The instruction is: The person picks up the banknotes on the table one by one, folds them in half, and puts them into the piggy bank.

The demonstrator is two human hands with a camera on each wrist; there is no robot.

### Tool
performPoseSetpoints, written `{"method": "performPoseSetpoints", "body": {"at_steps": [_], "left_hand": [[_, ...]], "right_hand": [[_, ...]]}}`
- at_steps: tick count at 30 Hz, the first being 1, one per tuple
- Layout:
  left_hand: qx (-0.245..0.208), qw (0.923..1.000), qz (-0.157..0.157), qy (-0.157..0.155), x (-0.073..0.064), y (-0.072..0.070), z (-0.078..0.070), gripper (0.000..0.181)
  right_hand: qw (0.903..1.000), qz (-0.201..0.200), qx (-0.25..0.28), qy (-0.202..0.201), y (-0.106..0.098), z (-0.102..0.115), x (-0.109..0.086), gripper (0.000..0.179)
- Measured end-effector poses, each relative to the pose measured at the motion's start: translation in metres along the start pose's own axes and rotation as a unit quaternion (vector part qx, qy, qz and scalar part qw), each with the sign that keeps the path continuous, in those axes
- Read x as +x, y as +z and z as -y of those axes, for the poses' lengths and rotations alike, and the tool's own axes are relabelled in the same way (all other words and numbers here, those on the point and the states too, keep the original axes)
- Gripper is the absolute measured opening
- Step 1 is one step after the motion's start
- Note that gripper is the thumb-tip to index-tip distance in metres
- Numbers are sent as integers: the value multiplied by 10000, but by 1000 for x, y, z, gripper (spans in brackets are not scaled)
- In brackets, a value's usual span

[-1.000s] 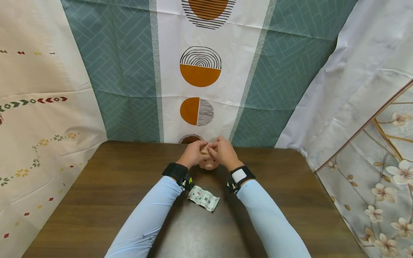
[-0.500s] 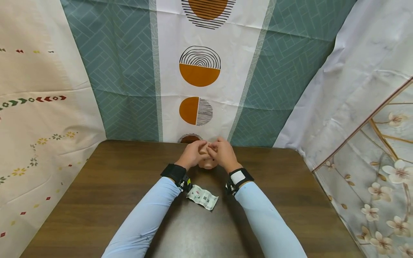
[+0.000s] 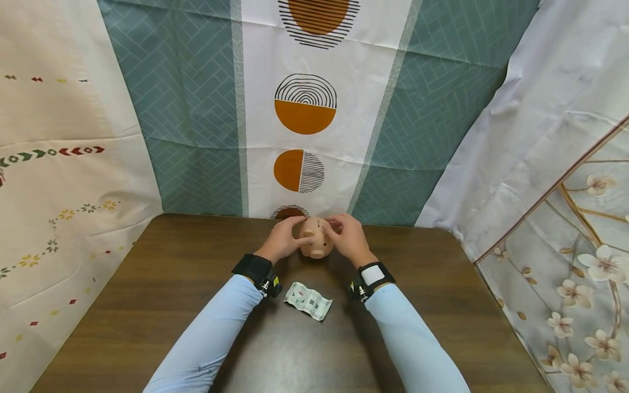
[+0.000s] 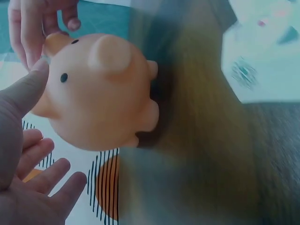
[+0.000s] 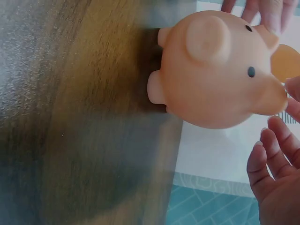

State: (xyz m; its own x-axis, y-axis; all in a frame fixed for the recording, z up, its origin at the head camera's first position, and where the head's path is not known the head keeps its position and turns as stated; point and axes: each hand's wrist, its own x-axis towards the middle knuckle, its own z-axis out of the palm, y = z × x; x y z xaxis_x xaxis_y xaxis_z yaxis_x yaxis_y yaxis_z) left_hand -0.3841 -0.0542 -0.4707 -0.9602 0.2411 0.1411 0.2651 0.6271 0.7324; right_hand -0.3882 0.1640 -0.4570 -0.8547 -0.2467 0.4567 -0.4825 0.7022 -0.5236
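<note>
While a peach-coloured pig figurine (image 5: 206,84) stands on the wood-grain table (image 3: 196,273), my left hand (image 3: 282,240) and right hand (image 3: 351,238) flank its head, relaxed and unclenched, a printed packet (image 3: 308,301) nearby.

pale blue sleeves (image 3: 211,328) meet black wrist straps (image 3: 252,268) (one white-patched).
</note>
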Motion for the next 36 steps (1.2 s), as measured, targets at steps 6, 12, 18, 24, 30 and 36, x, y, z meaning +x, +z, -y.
{"method": "performPoseSetpoints", "body": {"at_steps": [6,12,18,24,30,36], "left_hand": [[285,9995,-68,99,-11,-3,7,74],[474,9984,-237,186,-29,-7,17,56],[552,9978,-130,343,-45,-2,21,23],[895,9848,763,1275,-55,9,18,13],[1250,9652,1598,1650,-65,14,9,18],[1580,9539,2058,1510,-73,13,2,20]], "right_hand": [[9995,-285,150,38,-8,-1,-12,14],[9993,-100,312,201,-11,4,-29,11],[9989,374,257,72,-6,9,-46,7],[9927,1184,207,-66,1,15,-66,10],[9837,1765,48,-339,9,19,-83,10],[9768,2122,5,-287,15,22,-93,15]]}}
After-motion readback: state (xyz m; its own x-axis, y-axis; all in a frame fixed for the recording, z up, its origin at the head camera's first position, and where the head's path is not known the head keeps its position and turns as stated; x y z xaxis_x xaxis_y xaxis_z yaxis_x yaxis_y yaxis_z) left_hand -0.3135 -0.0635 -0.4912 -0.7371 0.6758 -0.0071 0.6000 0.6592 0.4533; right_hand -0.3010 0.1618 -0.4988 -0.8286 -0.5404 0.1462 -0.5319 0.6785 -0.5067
